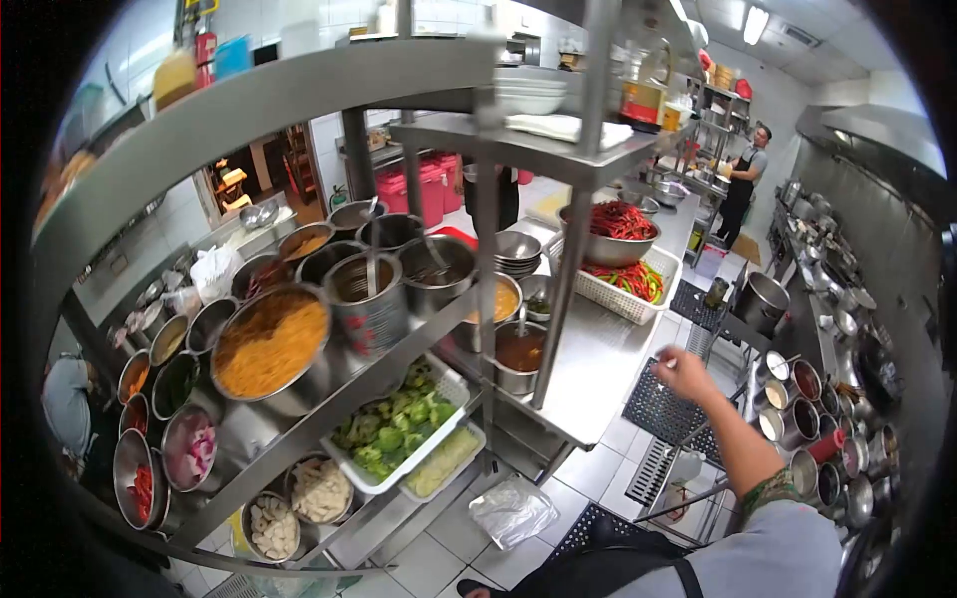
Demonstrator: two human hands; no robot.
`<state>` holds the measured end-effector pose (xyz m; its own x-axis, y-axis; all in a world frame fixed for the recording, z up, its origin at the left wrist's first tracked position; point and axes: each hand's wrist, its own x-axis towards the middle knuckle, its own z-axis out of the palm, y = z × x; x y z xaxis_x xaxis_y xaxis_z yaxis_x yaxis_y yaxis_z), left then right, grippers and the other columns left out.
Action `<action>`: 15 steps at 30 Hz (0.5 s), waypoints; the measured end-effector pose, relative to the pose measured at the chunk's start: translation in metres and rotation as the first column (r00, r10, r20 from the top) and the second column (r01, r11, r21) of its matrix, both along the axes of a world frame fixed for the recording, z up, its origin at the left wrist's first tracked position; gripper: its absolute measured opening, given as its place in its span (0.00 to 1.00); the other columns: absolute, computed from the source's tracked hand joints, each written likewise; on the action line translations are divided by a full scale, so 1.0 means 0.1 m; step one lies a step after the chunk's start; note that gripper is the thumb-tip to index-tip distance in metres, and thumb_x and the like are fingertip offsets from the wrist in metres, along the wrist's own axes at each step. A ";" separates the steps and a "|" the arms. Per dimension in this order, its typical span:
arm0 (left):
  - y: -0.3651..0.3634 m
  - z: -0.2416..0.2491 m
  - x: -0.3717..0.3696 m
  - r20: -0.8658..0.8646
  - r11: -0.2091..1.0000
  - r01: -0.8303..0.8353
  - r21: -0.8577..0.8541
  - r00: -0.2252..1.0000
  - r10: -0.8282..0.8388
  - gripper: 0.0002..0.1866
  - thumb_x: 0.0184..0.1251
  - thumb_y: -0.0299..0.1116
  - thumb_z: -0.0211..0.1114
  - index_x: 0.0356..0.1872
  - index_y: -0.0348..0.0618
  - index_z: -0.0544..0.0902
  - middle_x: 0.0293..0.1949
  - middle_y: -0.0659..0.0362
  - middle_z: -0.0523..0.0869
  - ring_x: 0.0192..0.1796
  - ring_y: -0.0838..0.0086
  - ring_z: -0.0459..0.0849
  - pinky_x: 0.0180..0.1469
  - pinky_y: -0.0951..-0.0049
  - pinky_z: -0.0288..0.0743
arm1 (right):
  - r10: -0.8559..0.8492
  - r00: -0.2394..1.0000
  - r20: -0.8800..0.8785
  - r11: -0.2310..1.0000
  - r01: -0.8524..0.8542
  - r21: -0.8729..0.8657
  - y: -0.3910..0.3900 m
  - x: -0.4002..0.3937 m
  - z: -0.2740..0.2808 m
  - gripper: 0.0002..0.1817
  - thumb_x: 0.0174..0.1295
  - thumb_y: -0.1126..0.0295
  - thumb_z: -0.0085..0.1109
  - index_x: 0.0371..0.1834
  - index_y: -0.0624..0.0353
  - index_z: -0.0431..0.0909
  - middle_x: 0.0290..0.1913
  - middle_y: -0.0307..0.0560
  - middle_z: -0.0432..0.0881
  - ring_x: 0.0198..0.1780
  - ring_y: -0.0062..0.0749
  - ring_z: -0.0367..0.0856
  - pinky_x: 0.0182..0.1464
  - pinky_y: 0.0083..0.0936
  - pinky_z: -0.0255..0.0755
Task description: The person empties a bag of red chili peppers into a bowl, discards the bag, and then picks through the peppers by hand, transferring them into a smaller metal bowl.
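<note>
My right hand (682, 375) reaches out over the aisle, past the right edge of the steel counter (588, 384). Its fingers are curled together, and a tiny pale spot shows at the fingertips, too small to name. My left hand is out of view. Nearest to the right hand on the counter stands a white basket (655, 311) with red and green sliced peppers (636, 283). A steel bowl of red chillies (616, 231) rests on top of it. Left of these, behind a post, is a pot of brown sauce (519, 351) with a ladle in it.
A steel rack on the left holds a large bowl of orange shreds (271, 349), a tin can (367, 304) and a basket of broccoli (396, 424). A clear plastic bag (512, 511) lies low in front. Sauce pots (800, 423) line the right. A person (743, 184) stands far back.
</note>
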<state>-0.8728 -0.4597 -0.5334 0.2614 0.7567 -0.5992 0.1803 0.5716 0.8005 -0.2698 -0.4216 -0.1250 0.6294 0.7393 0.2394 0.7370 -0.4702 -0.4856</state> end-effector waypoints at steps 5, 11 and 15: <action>0.51 1.42 1.66 -0.325 0.866 0.178 0.468 0.945 -0.018 0.16 0.72 0.40 0.62 0.46 0.36 0.81 0.38 0.56 0.81 0.38 0.72 0.78 0.37 0.72 0.71 | 0.031 0.999 -0.036 0.951 -0.019 0.309 0.12 1.39 0.46 0.29 0.57 0.62 0.72 0.59 0.66 0.76 0.52 0.56 0.84 0.41 0.36 0.87 0.44 0.30 0.81; 0.54 3.09 3.42 -0.127 0.845 0.307 0.439 0.952 -0.280 0.18 0.70 0.36 0.66 0.55 0.36 0.81 0.49 0.54 0.88 0.48 0.72 0.86 0.52 0.73 0.78 | 0.094 0.990 -0.109 0.875 -0.030 0.484 0.02 2.43 0.38 0.35 0.55 0.61 0.74 0.65 0.64 0.73 0.58 0.55 0.79 0.45 0.36 0.83 0.49 0.30 0.79; 0.83 3.70 4.10 -0.231 0.716 0.413 0.562 0.910 -0.344 0.17 0.70 0.37 0.66 0.54 0.37 0.82 0.46 0.53 0.88 0.48 0.71 0.87 0.51 0.70 0.80 | 0.062 0.998 0.008 0.855 -0.057 0.516 0.33 2.94 0.72 0.41 0.52 0.56 0.76 0.68 0.63 0.70 0.62 0.57 0.75 0.54 0.47 0.80 0.55 0.36 0.77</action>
